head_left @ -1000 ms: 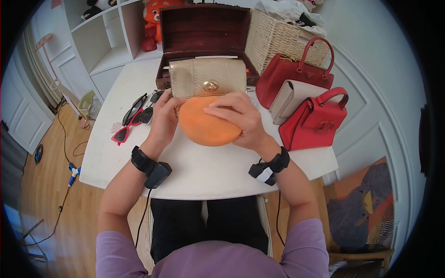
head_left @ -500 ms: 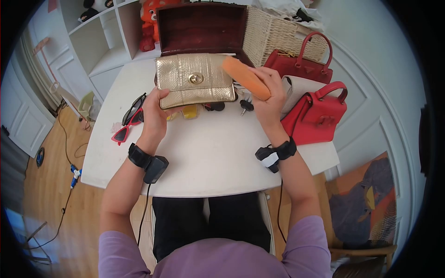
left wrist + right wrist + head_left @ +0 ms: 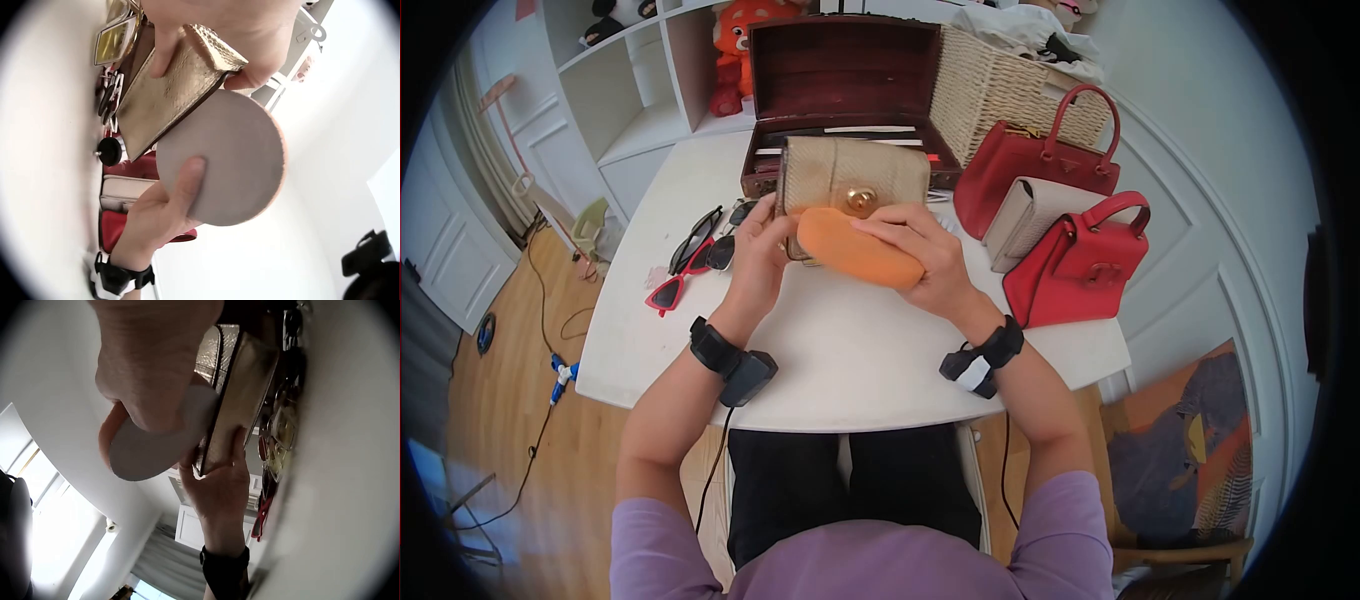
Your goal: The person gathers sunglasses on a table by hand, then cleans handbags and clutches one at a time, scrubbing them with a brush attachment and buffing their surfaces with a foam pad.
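Note:
A gold snakeskin-look clutch bag (image 3: 825,168) with a round turn-lock clasp (image 3: 861,200) is held up over the table by my left hand (image 3: 757,258), gripping its left end. In the left wrist view its smooth gold underside (image 3: 153,115) shows, thumb and fingers on either side. My right hand (image 3: 940,262) grips a round orange sponge pad (image 3: 850,250) in front of the clutch's lower edge. The pad's flat grey face (image 3: 234,147) is turned toward the clutch and overlaps its edge in both wrist views.
An open dark-red wooden chest (image 3: 840,75) stands behind the clutch, near a woven basket (image 3: 990,95). To the right are a red handbag (image 3: 1010,175), a beige bag (image 3: 1025,220) and another red bag (image 3: 1080,265). Sunglasses (image 3: 690,250) lie at left on the white table (image 3: 850,370).
Half a second ago the pad was off to the right and the clutch's front faced up. Now the pad is back at the lower edge, and the clutch is tilted and farther right.

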Tool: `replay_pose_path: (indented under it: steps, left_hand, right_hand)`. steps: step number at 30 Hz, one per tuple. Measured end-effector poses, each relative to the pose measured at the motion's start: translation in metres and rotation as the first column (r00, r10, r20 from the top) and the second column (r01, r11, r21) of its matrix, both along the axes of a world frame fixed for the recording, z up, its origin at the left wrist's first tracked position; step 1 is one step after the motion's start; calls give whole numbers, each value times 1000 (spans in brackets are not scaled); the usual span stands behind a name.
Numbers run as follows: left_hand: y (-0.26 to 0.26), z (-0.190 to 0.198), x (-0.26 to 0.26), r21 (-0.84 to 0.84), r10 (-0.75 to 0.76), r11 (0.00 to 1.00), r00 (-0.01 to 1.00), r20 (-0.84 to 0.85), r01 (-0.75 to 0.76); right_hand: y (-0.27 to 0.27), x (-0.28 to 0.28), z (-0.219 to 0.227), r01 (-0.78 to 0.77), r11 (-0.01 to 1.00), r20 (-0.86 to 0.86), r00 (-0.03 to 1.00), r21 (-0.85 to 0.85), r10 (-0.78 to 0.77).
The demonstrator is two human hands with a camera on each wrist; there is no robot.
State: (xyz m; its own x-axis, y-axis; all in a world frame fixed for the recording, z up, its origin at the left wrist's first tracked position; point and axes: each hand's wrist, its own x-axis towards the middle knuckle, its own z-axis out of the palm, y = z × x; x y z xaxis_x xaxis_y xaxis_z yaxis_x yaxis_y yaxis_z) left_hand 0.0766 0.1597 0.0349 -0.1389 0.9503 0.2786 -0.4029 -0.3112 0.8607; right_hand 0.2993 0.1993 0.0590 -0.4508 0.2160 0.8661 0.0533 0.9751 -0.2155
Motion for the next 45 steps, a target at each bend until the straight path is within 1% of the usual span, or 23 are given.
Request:
replay_pose_path:
  steps: [4,6,7,10,14,16,17,18,19,20,23,24,26,29,30,32,36,37,38,39,41,43,45]
  left_hand:
    - [-6,8,13,38,-3,999,1000,-14,4]
    - [-3,0,10,62,48,997,973,-225,-35]
    - [-4,2,11,61,47,998,973,-225,-34]
    - [-8,5,13,58,56,997,974,-219,-44]
    - [-9,7,16,49,50,998,977,-206,-41]
    - [-8,7,16,49,58,998,980,-190,-50]
    - [-7,5,15,50,35,998,982,-184,-26]
    - [-7,4,15,50,10,999,984,-178,-1]
    - [-8,4,15,48,8,999,984,-178,1]
    - [-9,4,16,45,16,999,980,-196,-8]
    - [-10,8,18,29,11,1000,984,-178,-6]
    - [-11,9,18,15,2,1000,990,-143,0]
    - [-8,5,15,9,-9,1000,991,-132,11]
    - [-9,8,16,14,-16,1000,991,-130,18]
    - [-11,9,17,23,-11,1000,990,-137,14]
    - [-12,8,17,20,6,1000,987,-159,-3]
    - [-8,3,11,7,6,1000,976,-217,-5]
    - [-10,5,13,9,8,1000,976,-218,-6]
    - [-13,7,16,21,15,1000,971,-239,-10]
    - [-14,8,19,33,21,999,965,-260,-13]
    - [-11,4,15,24,24,1000,961,-275,-18]
    - [-11,4,11,12,25,1000,957,-290,-23]
    - [-14,10,10,74,5,997,943,-332,21]
  right_hand:
    - [-3,4,1,19,993,-46,999,-114,-24]
    - [1,6,-1,75,986,-109,990,-146,-91]
    - [5,8,-3,76,986,-109,990,-147,-92]
    - [11,12,-2,-15,880,-372,910,-475,-185]
    - [8,15,3,42,920,-308,935,-389,-173]
    - [7,9,10,-56,994,-44,997,99,61]
    - [10,10,6,-58,993,-44,997,100,63]
    - [13,11,-2,13,1000,-122,992,-27,-16]
    - [12,12,-4,76,984,-188,976,-159,-106]
    - [11,14,-2,44,909,-234,960,-414,-153]
    - [14,13,0,-24,891,-399,899,-454,-179]
    - [14,13,-1,-26,892,-400,900,-452,-176]
    - [11,15,-3,51,989,-228,970,-142,-83]
    - [9,11,-9,113,987,-219,966,-111,-135]
    - [8,11,-8,117,986,-221,965,-115,-141]
    - [10,14,0,45,884,-346,910,-465,-228]
    - [19,19,2,81,909,-417,869,-409,-265]
    - [15,19,9,189,972,-306,925,-142,-225]
    - [12,20,15,246,958,-179,959,147,-219]
    - [9,20,19,247,958,-179,959,148,-220]
    - [6,17,24,146,935,-5,988,323,-153]
    - [12,18,25,167,933,-37,986,318,-164]
    - [13,22,26,135,991,-134,982,-18,-136]
